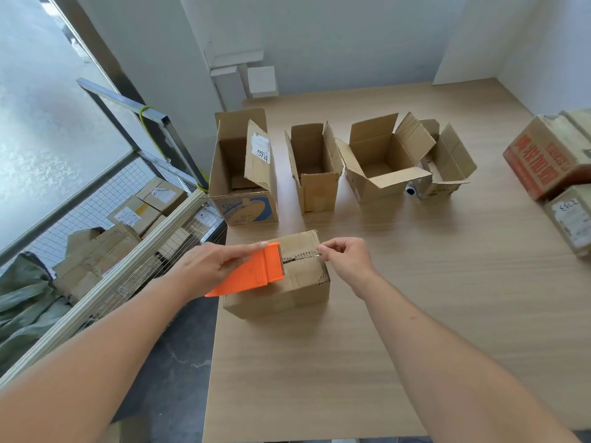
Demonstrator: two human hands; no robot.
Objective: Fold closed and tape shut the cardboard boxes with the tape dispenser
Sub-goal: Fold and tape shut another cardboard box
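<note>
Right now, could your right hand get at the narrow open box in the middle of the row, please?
Probably yes, once freed: the right hand is pinching the tape end at the closed box, and only bare table lies between it and the narrow open box.

You are standing in a packing or stockroom: open cardboard boxes line the plain wooden counter, a wire cage cart beside it holds labelled parcels, and printed cartons are stacked against bare white walls.
</note>
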